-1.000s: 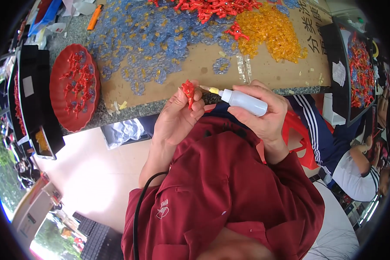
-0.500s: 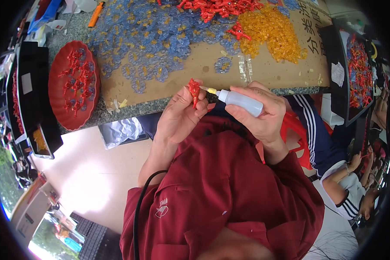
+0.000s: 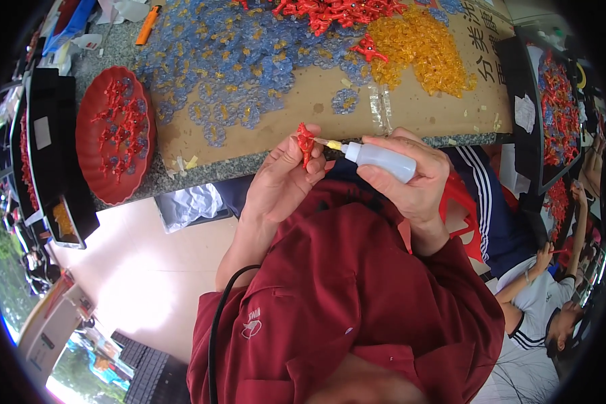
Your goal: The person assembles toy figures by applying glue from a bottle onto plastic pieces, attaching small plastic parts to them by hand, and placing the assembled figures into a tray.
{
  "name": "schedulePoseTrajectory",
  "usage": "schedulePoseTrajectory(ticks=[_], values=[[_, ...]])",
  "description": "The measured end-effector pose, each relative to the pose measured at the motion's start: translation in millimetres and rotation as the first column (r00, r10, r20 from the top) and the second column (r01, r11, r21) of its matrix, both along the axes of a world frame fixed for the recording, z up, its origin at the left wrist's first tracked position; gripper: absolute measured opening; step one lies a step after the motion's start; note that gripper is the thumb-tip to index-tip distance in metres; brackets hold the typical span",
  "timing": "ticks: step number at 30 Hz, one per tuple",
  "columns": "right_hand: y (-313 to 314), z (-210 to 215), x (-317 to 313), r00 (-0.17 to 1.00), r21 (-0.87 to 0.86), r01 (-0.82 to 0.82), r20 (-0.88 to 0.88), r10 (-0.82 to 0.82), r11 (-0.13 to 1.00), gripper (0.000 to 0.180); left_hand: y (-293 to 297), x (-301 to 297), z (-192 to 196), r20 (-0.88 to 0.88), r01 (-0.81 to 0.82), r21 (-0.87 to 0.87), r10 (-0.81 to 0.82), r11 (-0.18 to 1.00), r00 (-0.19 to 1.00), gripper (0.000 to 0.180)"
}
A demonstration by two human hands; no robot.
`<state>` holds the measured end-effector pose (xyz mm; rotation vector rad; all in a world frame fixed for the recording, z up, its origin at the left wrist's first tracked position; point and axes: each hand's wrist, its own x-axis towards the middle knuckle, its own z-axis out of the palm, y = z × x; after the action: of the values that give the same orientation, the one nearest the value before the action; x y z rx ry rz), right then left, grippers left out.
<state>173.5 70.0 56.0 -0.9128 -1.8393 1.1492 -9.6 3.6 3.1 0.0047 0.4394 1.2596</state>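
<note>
My left hand (image 3: 279, 182) pinches a small red plastic piece (image 3: 306, 143) upright between thumb and fingers, just in front of the table edge. My right hand (image 3: 414, 180) grips a small white squeeze bottle (image 3: 380, 160) lying sideways. Its yellow nozzle (image 3: 331, 144) points left and touches the red piece. Both hands hover above my dark red jacket, close to my chest.
A cardboard sheet (image 3: 330, 108) on the stone table carries piles of blue (image 3: 242, 54), yellow (image 3: 424, 47) and red (image 3: 337, 10) plastic flowers. A red plate (image 3: 114, 135) with red pieces sits at left, black trays (image 3: 47, 155) beyond. Another person (image 3: 552, 296) sits at right.
Both hands stay together; the bottle nozzle has stayed against the red piece. The view has shifted slightly, and the hands sit a touch higher toward the table edge.
</note>
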Motion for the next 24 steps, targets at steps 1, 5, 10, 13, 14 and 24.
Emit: schedulePoseTrajectory(ticks=[1,5,10,13,14,24], values=[[0.4,-0.7,3.2,1.000,0.003,0.006,0.006,-0.006,1.000,0.030,-0.2,-1.1,-2.3,0.009,0.004,0.008,-0.004,1.000,1.000,0.033],[0.0,-14.8,17.3,0.947,-0.252,0.211,-0.187,-0.261,0.944,0.035,-3.0,-2.4,-2.6,-0.027,-0.011,0.040,0.012,0.999,1.000,0.033],[18.5,-48.3,23.8,0.890,-0.199,0.403,-0.144,-0.433,0.893,0.031,-5.3,0.5,-0.3,-0.101,-0.041,0.010,0.042,0.999,0.994,0.032],[33.2,-65.5,18.7,0.864,-0.158,0.435,-0.203,-0.460,0.886,0.028,-4.7,1.3,-1.9,-0.101,-0.033,-0.021,0.031,0.999,0.994,0.031],[36.0,-69.5,18.4,0.864,-0.138,0.465,-0.146,-0.482,0.875,0.029,-4.4,2.4,-1.5,-0.100,-0.031,-0.021,0.029,0.999,0.995,0.031],[12.0,-53.3,10.7,0.928,0.579,0.299,0.011,-0.374,0.759,0.023,-6.5,0.9,-1.0,-0.131,-0.065,-0.039,0.059,0.997,0.990,0.029]])
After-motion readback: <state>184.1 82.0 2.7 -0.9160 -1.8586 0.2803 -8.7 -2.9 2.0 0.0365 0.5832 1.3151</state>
